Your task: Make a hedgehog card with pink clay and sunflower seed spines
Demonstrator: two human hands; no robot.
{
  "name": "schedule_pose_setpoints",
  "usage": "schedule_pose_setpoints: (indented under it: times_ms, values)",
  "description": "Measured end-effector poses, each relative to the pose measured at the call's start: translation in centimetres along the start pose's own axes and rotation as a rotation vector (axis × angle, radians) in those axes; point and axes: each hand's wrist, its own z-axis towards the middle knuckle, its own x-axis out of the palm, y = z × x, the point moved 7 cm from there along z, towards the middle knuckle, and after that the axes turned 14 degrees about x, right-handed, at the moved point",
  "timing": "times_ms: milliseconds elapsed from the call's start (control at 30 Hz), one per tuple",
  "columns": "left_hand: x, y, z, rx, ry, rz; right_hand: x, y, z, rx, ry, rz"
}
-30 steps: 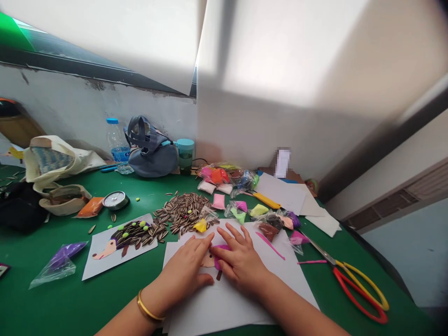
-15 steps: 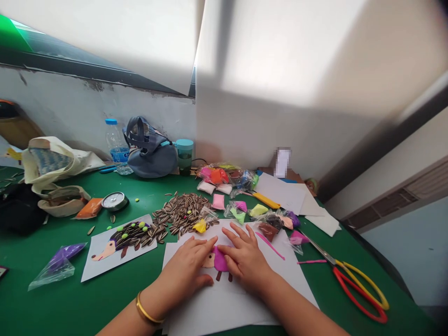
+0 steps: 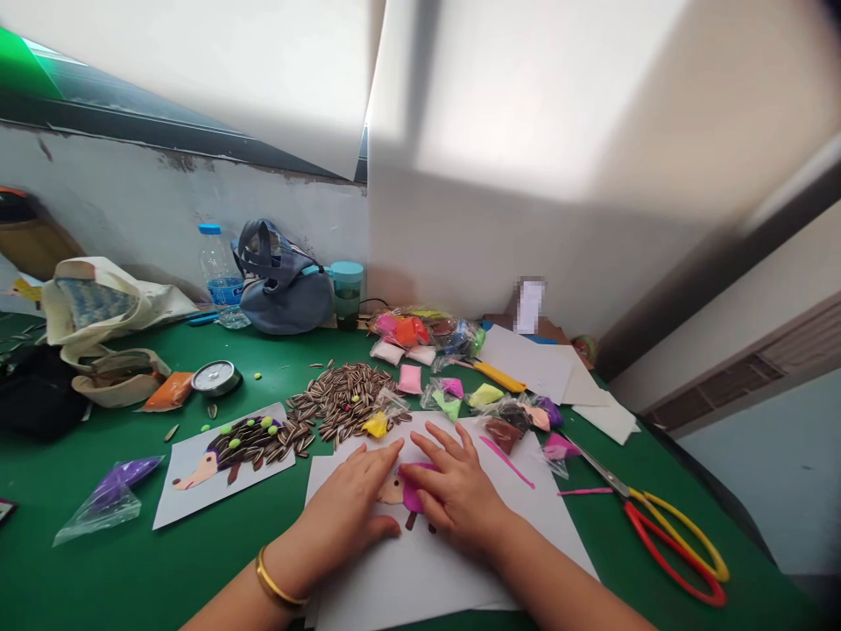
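My left hand rests on white paper, its fingers stretched out beside a small clay animal. That animal has a magenta clay body, a peach face with a dark eye, and short brown legs. Over the body lies my right hand, fingers spread and fingertips touching the clay; it covers much of the body's right side. A thin magenta clay strip lies on the paper to the right. On the left is a card with a hedgehog of clay and sunflower seeds.
A heap of sunflower seeds lies behind the paper. Bagged clay, including a yellow piece, is scattered around it. Scissors lie at the right, a yellow cutter farther back. Bags, a bottle and a cup line the wall.
My right hand has shifted slightly left over the magenta body, now hiding more of it and of the right leg. My left hand has hardly moved.
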Motion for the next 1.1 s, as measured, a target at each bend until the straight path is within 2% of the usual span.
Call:
schedule_pose_setpoints:
  times_ms: [233, 500, 700, 967, 1100]
  values:
    - [-0.08, -0.07, 0.13, -0.012, 0.006, -0.004, 0.50, 0.82, 0.33, -0.017, 0.055, -0.027]
    - [-0.07, -0.05, 0.22, -0.032, 0.024, 0.003, -0.07, 0.47, 0.41, 0.003, 0.029, -0.020]
    - [0.05, 0.08, 0.15, -0.041, 0.017, -0.007, -0.36, 0.02, 0.35, 0.004, -0.048, -0.019]
    - [-0.04, 0.07, 0.16, -0.032, 0.011, -0.007, 0.07, 0.70, 0.28, -0.008, -0.003, -0.031]
    - [-0.03, 0.12, 0.19, -0.028, -0.002, -0.008, -0.19, 0.16, 0.38, 0.029, -0.062, -0.016]
